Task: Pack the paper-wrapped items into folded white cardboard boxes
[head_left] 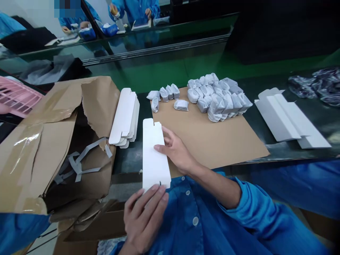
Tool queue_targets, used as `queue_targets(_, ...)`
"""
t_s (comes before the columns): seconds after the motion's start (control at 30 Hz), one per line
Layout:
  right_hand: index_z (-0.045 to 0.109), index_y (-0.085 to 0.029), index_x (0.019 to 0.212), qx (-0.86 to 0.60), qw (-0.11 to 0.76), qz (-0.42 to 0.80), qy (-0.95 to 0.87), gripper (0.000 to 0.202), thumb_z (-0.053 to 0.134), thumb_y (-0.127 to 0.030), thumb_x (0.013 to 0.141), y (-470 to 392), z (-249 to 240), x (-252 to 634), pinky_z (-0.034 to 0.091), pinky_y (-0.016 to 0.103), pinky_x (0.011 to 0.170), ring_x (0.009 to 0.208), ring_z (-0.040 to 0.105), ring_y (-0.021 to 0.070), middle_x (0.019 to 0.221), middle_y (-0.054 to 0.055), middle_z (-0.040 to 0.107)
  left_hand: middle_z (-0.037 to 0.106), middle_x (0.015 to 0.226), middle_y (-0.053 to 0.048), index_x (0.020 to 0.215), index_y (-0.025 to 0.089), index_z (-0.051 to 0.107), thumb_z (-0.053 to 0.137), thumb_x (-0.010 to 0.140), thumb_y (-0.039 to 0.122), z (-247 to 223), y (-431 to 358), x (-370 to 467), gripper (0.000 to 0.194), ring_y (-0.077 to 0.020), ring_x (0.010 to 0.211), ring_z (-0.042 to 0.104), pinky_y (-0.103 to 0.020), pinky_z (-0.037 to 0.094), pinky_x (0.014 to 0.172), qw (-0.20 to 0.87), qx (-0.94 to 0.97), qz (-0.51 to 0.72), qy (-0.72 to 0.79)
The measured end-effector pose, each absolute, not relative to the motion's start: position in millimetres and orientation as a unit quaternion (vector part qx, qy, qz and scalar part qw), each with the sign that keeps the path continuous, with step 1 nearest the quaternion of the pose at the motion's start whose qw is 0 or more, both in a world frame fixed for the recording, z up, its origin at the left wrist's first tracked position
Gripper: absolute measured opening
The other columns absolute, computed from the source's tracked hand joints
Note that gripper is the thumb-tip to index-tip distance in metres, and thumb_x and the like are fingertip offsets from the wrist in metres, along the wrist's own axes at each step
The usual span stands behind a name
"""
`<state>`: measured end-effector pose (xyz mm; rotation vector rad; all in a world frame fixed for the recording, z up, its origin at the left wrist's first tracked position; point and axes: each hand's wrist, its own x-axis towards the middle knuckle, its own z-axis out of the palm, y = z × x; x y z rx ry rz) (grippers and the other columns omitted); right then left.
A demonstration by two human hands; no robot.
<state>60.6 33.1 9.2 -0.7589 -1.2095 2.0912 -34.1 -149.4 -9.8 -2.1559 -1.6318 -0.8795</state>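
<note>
A flat, folded white carton (pixel 155 159) is held in front of my body, its long side pointing away from me. My right hand (pixel 176 150) grips its right edge, thumb on top and fingers beneath. At the near end, the fingers of my left hand (pixel 147 214) lie together over the carton's edge; the left thumb is hidden. Left of the carton lies a stack of similar flat white cartons (pixel 124 117). Small paper-wrapped items (pixel 217 95) are gathered on a brown cardboard sheet (pixel 212 141), with several more wrapped pieces (pixel 166 94) on its left side.
A torn cardboard box (pixel 58 134) with paper strips inside stands at left, beside a pink basket (pixel 18 94). White cartons (pixel 290 120) and plastic-bagged dark items (pixel 318 86) lie at right. Co-workers in blue (pixel 132 12) sit across the green bench (pixel 154 71).
</note>
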Motion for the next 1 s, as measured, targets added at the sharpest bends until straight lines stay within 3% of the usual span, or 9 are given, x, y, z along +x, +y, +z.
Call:
queue_targets(0.1,0.03,-0.018,0.153,-0.274,0.281,0.745,-0.539,0.08,0.069,-0.03,0.084,53.1,19.2,74.9,0.058,0.031,0.072,0.089,0.071,0.0203,0.112,0.009,0.073,0.07,0.129,-0.001,0.135,0.033,0.056,0.066,0.09,0.031,0.9,-135.4,-34.4,0.046,-0.0201,0.117,0.067,-0.041,0.052,0.103,0.13,-0.761,-0.379,-0.511)
queue_targets(0.23,0.063,-0.018,0.128,-0.209,0.142,0.573,-0.779,0.04,0.059,-0.017,0.088,77.0,58.0,128.1,0.053,0.031,0.085,0.104,0.067,0.0204,0.118,0.006,0.072,0.044,0.156,-0.004,0.15,0.031,0.04,0.062,0.086,0.057,27.8,-104.3,-53.5,0.073,-0.0291,0.139,0.048,-0.047,0.052,0.105,0.044,-0.524,-0.611,-0.592)
queue_targets(0.27,0.064,-0.02,0.127,-0.192,0.104,0.523,-0.824,0.038,0.057,-0.016,0.09,78.6,66.6,139.9,0.052,0.031,0.087,0.107,0.066,0.0203,0.123,0.005,0.07,0.052,0.15,-0.007,0.148,0.029,0.043,0.064,0.082,0.062,34.2,-94.3,-57.6,0.077,-0.0322,0.132,0.054,-0.048,0.055,0.099,-0.065,-0.493,-0.595,-0.632)
queue_targets(0.33,0.057,-0.022,0.138,-0.184,0.07,0.409,-0.891,0.044,0.053,-0.018,0.094,74.2,76.3,156.6,0.052,0.034,0.09,0.111,0.065,0.0219,0.13,0.006,0.067,0.073,0.115,-0.009,0.123,0.021,0.067,0.073,0.078,0.056,41.3,-74.1,-61.3,0.058,-0.0286,0.098,0.071,-0.039,0.062,0.077,-0.249,-0.472,-0.489,-0.69)
queue_targets(0.4,0.045,-0.017,0.148,-0.209,0.08,0.266,-0.938,0.056,0.057,-0.028,0.095,62.2,74.4,165.9,0.052,0.041,0.092,0.113,0.063,0.0279,0.133,0.013,0.064,0.075,0.085,-0.005,0.1,0.016,0.073,0.073,0.081,0.049,39.4,-57.2,-58.9,0.038,-0.0196,0.068,0.07,-0.03,0.059,0.059,-0.363,-0.429,-0.469,-0.682)
queue_targets(0.5,0.038,-0.003,0.149,-0.235,0.119,0.057,-0.963,0.076,0.067,-0.039,0.089,45.0,59.1,176.4,0.053,0.048,0.087,0.108,0.063,0.0351,0.127,0.023,0.064,0.074,0.083,-0.004,0.099,0.016,0.073,0.07,0.084,0.045,28.1,-42.6,-54.3,0.033,-0.0163,0.064,0.067,-0.027,0.058,0.055,-0.485,-0.375,-0.511,-0.603)
queue_targets(0.63,0.045,0.0,0.14,-0.17,0.144,0.019,-0.975,0.061,0.063,-0.033,0.091,45.1,45.7,194.4,0.053,0.045,0.092,0.113,0.061,0.0332,0.131,0.024,0.061,0.074,0.079,-0.005,0.104,0.017,0.075,0.072,0.083,0.038,22.6,-33.7,-61.4,0.03,-0.0158,0.063,0.069,-0.027,0.06,0.058,-0.623,-0.429,-0.39,-0.525)
queue_targets(0.8,0.049,0.0,0.134,-0.133,0.149,0.055,-0.978,0.052,0.058,-0.032,0.093,58.8,42.5,208.6,0.052,0.044,0.096,0.117,0.06,0.0315,0.132,0.023,0.062,0.072,0.072,-0.002,0.107,0.019,0.075,0.074,0.079,0.034,21.6,-18.7,-54.4,0.032,-0.0141,0.054,0.066,-0.024,0.058,0.05,-0.576,-0.485,-0.364,-0.549)
queue_targets(1.0,0.057,0.0,0.123,-0.152,0.173,-0.088,-0.969,0.034,0.044,-0.016,0.097,54.4,35.5,207.3,0.054,0.044,0.089,0.105,0.067,0.0309,0.118,0.024,0.068,0.075,0.077,-0.001,0.08,0.021,0.077,0.07,0.076,0.021,18.1,-0.6,-44.8,0.009,-0.0136,0.064,0.068,-0.019,0.056,0.05,-0.409,-0.544,-0.381,-0.626)
